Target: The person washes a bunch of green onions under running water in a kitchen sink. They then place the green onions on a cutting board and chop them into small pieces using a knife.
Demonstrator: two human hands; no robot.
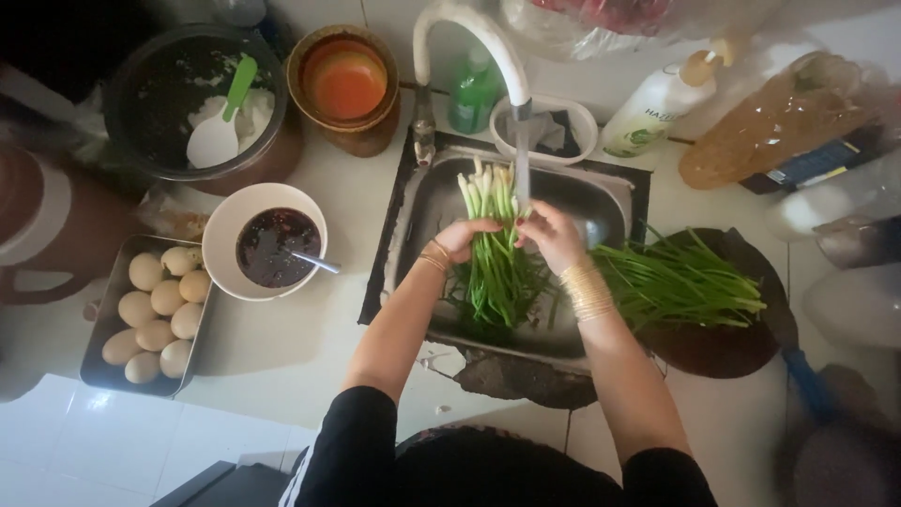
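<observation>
Over sink [610, 202], scallions [496, 253] between both hands' grip

Pretty dim overall, esp. top-left and right edges. Light hits the white counter [282, 347] and faucet [474, 33], some glare. Soft focus, grainy, slight wide-angle bend at corners.

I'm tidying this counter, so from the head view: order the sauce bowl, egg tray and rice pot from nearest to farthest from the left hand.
1. Sauce bowl, just left of the left hand.
2. Egg tray, farther left, nearer the person.
3. Rice pot, far-left corner; close to the tray's distance.
</observation>
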